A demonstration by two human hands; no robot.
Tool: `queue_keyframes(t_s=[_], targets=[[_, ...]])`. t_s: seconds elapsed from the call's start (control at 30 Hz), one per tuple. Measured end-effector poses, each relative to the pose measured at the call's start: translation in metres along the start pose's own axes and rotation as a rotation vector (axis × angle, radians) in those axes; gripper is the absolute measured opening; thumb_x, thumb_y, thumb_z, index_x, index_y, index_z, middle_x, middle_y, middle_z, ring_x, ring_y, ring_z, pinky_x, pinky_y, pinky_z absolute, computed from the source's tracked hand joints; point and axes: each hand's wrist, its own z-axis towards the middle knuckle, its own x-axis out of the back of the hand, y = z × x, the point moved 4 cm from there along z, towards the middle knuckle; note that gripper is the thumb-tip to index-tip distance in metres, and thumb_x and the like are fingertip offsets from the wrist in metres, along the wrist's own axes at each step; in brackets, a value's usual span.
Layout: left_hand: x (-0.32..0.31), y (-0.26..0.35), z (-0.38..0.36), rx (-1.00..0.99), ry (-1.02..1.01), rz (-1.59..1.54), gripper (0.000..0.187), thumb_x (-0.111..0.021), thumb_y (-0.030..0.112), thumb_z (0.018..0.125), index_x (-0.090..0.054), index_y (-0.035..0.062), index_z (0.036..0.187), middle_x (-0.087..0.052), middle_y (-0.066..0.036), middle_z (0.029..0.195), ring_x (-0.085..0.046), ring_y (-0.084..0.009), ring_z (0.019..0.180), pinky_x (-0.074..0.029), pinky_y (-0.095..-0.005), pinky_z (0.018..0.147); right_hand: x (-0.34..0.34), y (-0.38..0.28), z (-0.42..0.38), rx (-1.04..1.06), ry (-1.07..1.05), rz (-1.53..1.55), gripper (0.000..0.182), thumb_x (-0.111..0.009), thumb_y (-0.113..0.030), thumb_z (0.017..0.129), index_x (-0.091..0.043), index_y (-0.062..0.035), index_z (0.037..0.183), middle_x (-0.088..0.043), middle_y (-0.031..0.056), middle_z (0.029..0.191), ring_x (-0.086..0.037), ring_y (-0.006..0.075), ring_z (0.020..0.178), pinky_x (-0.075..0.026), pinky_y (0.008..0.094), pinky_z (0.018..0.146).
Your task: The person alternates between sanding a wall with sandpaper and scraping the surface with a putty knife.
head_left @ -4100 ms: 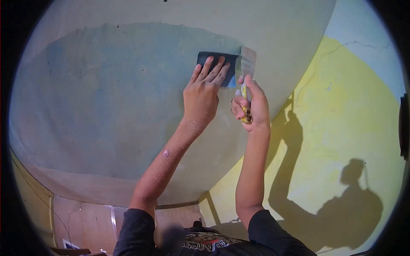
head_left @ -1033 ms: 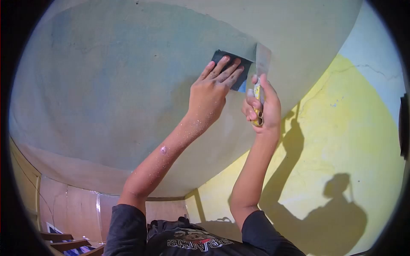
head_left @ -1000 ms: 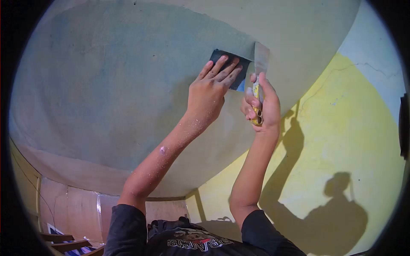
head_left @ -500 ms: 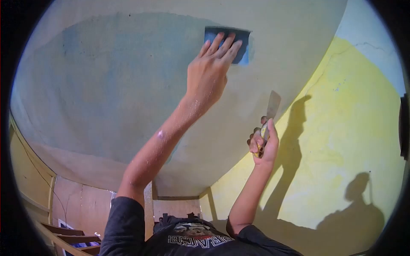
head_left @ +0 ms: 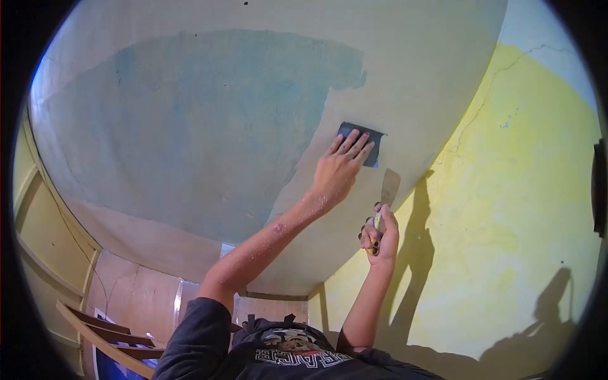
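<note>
My left hand (head_left: 339, 166) presses a dark sheet of sandpaper (head_left: 374, 136) flat against the pale painted surface (head_left: 405, 76), fingers spread over it. Part of the sheet is hidden under the fingers. Whitish dust speckles my left forearm. Lower and to the right, my right hand (head_left: 382, 235) is wrapped round the yellow handle of a putty knife (head_left: 391, 185), whose blade points up. The knife is beside the sandpaper, apart from it. To the left of my left hand spreads a large bluish-grey patch (head_left: 215, 120) with an irregular edge.
A yellow wall (head_left: 500, 196) with a thin crack and cast shadows stands on the right. At the lower left is a wooden ladder (head_left: 104, 332). Pinkish panels (head_left: 136, 285) lie behind it. A dark object (head_left: 598, 190) shows at the right edge.
My left hand and the sandpaper have moved down and right along the surface, nearer the putty knife. The view has shifted, showing more of the bluish-grey patch. My right hand still grips the knife.
</note>
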Motion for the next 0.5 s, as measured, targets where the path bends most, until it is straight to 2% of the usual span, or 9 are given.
queue_keyframes(t_s=[0.03, 0.17, 0.2, 0.23, 0.3, 0.5], targets=[[0.003, 0.004, 0.002, 0.006, -0.014, -0.016, 0.076, -0.06, -0.009, 0.083, -0.051, 0.0133, 0.155, -0.045, -0.007, 0.165, -0.039, -0.0266, 0.155, -0.035, -0.0461, 0.126, 0.004, 0.002, 0.002, -0.012, 0.016, 0.003, 0.033, -0.058, -0.046, 0.107, -0.055, -0.0132, 0.108, -0.045, -0.0003, 0.052, -0.048, 0.0164, 0.035, -0.035, 0.0294, 0.035], [0.055, -0.004, 0.056, -0.007, 0.326, 0.014, 0.076, -0.058, -0.014, 0.082, -0.056, 0.0147, 0.152, -0.053, -0.009, 0.159, -0.045, -0.0286, 0.151, -0.037, -0.0456, 0.125, 0.018, 0.014, 0.01, -0.065, -0.058, 0.077, 0.032, -0.058, -0.044, 0.107, -0.055, -0.0124, 0.108, -0.042, 0.0006, 0.051, -0.044, 0.0168, 0.034, -0.034, 0.0297, 0.035], [0.068, -0.009, 0.072, 0.005, 0.363, 0.065, 0.075, -0.057, -0.014, 0.082, -0.057, 0.0149, 0.151, -0.054, -0.01, 0.157, -0.046, -0.0293, 0.149, -0.038, -0.0457, 0.124, 0.017, 0.015, 0.009, -0.062, -0.024, 0.033, 0.034, -0.058, -0.049, 0.106, -0.053, -0.0154, 0.108, -0.037, -0.0017, 0.05, -0.037, 0.0146, 0.033, -0.03, 0.029, 0.035], [0.079, -0.014, 0.085, 0.016, 0.399, 0.117, 0.073, -0.057, -0.015, 0.082, -0.059, 0.015, 0.149, -0.056, -0.01, 0.156, -0.048, -0.0299, 0.148, -0.039, -0.0458, 0.124, 0.017, 0.015, 0.008, -0.066, -0.037, 0.023, 0.034, -0.058, -0.048, 0.106, -0.053, -0.0151, 0.108, -0.037, -0.0017, 0.05, -0.036, 0.0145, 0.033, -0.03, 0.0291, 0.035], [0.078, -0.03, 0.099, 0.001, 0.369, 0.124, 0.069, -0.058, -0.013, 0.081, -0.06, 0.0104, 0.146, -0.054, -0.009, 0.157, -0.046, -0.0303, 0.149, -0.039, -0.0466, 0.123, 0.018, 0.013, 0.009, -0.067, -0.063, 0.001, 0.034, -0.057, -0.048, 0.106, -0.053, -0.0145, 0.108, -0.036, -0.0018, 0.05, -0.036, 0.0145, 0.033, -0.03, 0.0294, 0.035], [0.038, -0.037, 0.044, -0.079, 0.097, 0.14, 0.075, -0.054, -0.016, 0.083, -0.057, 0.0164, 0.151, -0.048, -0.005, 0.163, -0.041, -0.0267, 0.152, -0.036, -0.0441, 0.126, 0.024, 0.009, 0.013, -0.059, -0.129, 0.039, 0.034, -0.055, -0.047, 0.107, -0.055, -0.013, 0.112, -0.043, -0.0015, 0.052, -0.046, 0.0164, 0.034, -0.036, 0.0294, 0.036]])
